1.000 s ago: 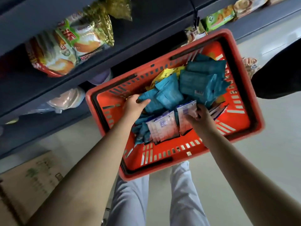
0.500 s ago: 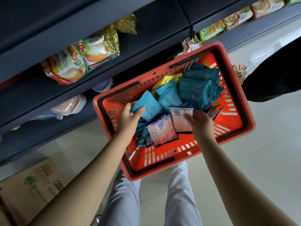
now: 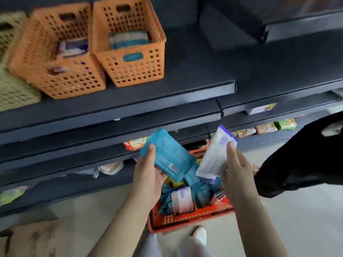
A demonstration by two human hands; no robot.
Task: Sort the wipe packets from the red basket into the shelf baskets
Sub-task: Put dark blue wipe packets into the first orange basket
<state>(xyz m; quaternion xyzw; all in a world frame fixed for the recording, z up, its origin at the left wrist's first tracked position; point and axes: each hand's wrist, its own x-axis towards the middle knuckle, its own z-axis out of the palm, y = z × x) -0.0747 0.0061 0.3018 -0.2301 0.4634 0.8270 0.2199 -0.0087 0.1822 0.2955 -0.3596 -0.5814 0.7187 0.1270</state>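
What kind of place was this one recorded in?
Most likely a shop aisle: dark tiered shelves stocked with snack packets, a red basket on the floor, orange baskets on the upper shelf.

Dark blue-grey metal shelving (image 3: pixel 167 97) runs across pretty much the whole shot in stepped tiers. The lower tiers hold colourful snack packets (image 3: pixel 265 127), kinda blurry. The floor (image 3: pixel 297 219) is pale beige and smooth. A brown cardboard box (image 3: pixel 27 240) with green print sits bottom left by the shelf base. Light's soft and even.
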